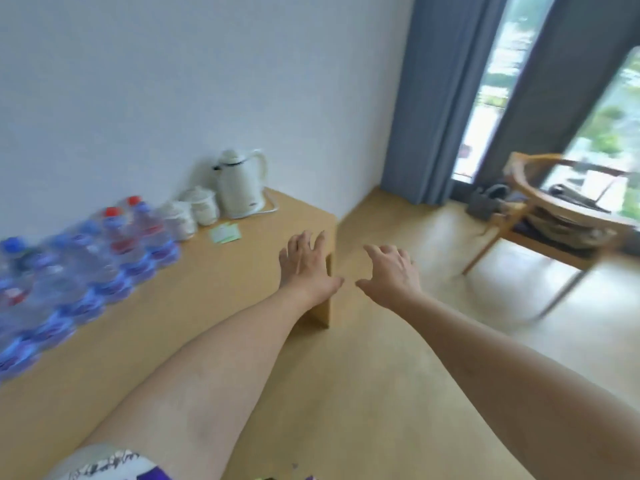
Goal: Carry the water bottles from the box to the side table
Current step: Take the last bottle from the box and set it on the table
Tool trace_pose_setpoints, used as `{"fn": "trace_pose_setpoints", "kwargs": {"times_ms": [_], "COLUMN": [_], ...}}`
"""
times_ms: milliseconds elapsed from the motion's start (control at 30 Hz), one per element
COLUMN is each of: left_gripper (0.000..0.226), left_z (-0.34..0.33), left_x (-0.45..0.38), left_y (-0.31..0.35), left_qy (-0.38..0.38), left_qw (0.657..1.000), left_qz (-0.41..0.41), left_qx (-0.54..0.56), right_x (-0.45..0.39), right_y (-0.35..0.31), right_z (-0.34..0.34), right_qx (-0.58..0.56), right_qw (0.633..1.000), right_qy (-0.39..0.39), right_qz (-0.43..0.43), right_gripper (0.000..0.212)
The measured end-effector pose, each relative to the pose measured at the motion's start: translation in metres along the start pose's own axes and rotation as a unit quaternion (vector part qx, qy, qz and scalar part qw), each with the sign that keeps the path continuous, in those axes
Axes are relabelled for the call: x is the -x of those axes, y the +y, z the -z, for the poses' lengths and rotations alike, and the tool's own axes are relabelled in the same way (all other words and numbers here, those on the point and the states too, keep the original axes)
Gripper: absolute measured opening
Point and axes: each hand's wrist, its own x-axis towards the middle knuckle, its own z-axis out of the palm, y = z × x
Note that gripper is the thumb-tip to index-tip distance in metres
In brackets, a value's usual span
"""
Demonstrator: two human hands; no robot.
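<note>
Several clear water bottles with blue labels and blue or red caps stand in rows on the low wooden side table along the white wall, at the left. The view is blurred. My left hand is stretched out over the table's right end, fingers spread, holding nothing. My right hand reaches out beside it over the floor, also with fingers apart and empty. No box is in view.
A white kettle, two white lidded cups and a small green card sit at the table's far end. A wooden chair stands at the right by the curtains and window. Wooden floor lies ahead.
</note>
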Motion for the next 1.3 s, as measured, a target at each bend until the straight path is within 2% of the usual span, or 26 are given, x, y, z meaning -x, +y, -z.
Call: {"fn": "trace_pose_setpoints", "kwargs": {"times_ms": [233, 567, 767, 933, 1067, 1300], "left_gripper": [0.091, 0.087, 0.089, 0.085, 0.082, 0.081], "left_z": [-0.061, -0.151, -0.181, -0.213, -0.250, -0.320], "left_x": [-0.054, -0.125, -0.181, -0.190, -0.190, -0.202], "left_y": [0.200, 0.456, 0.595, 0.690, 0.762, 0.917], "left_qy": [-0.077, -0.141, -0.166, -0.187, -0.206, -0.225], "left_qw": [0.974, 0.889, 0.845, 0.814, 0.788, 0.773], "left_qz": [-0.211, -0.430, -0.504, -0.545, -0.577, -0.590], "left_qx": [0.019, 0.066, 0.061, 0.070, 0.061, 0.060], "right_x": [0.027, 0.036, 0.019, 0.017, 0.017, 0.023], "right_y": [0.188, 0.401, 0.501, 0.569, 0.637, 0.802], "right_z": [0.055, 0.110, 0.156, 0.175, 0.182, 0.195], "right_qx": [0.005, 0.021, 0.027, 0.015, -0.004, -0.029], "right_qw": [0.977, 0.892, 0.833, 0.795, 0.775, 0.748], "right_qy": [0.049, 0.090, 0.106, 0.112, 0.117, 0.133], "right_qz": [-0.208, -0.443, -0.543, -0.596, -0.621, -0.650], "right_gripper": [0.073, 0.067, 0.068, 0.072, 0.074, 0.074]}}
